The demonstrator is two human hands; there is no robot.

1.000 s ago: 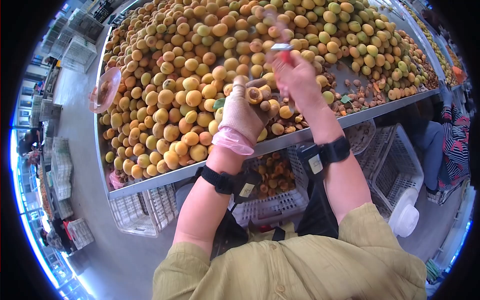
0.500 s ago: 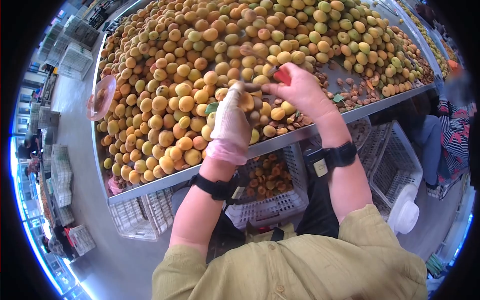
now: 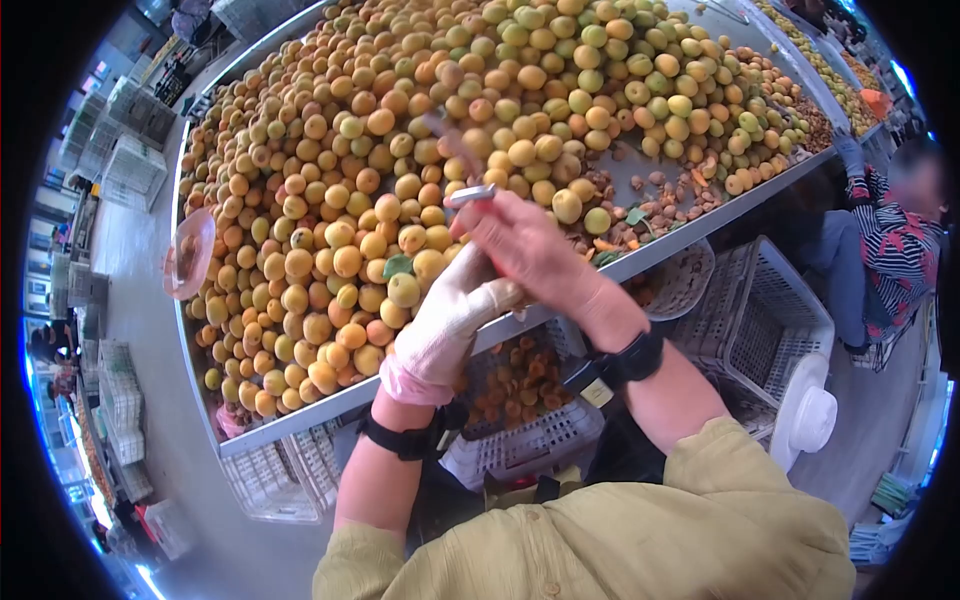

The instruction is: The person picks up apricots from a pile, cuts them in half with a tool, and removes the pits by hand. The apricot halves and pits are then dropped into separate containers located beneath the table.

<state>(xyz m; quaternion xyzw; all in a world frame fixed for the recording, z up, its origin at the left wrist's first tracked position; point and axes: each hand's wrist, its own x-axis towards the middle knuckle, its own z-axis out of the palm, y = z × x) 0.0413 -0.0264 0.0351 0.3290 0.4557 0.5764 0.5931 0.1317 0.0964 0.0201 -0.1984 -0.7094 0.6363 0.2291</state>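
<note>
A heap of yellow-orange apricots (image 3: 330, 235) covers a metal-edged table in front of me. My right hand (image 3: 535, 255), bare, is closed around the red handle of a knife (image 3: 472, 196); its blade points up and away over the fruit and is blurred. Close beside and partly under it is my left hand (image 3: 445, 320), in a pale glove with a pink cuff. Its fingers look curled, with the thumb toward the right hand, and whatever lies in them is hidden. Both hands are above the table's near edge. A green leaf (image 3: 397, 265) lies on the apricots nearby.
Below the edge, a crate (image 3: 520, 440) holds halved apricots. Pits and scraps (image 3: 650, 200) lie right of the hands. A white basket (image 3: 685, 285) and grey crate (image 3: 765, 320) stand right, near a seated person (image 3: 895, 240). A pink plastic container (image 3: 188, 255) hangs at the left edge.
Both hands have moved down and closer to me, the right one also leftward, so they now overlap. The fruit seen earlier at the left fingers is out of sight. The knife stays in my right hand.
</note>
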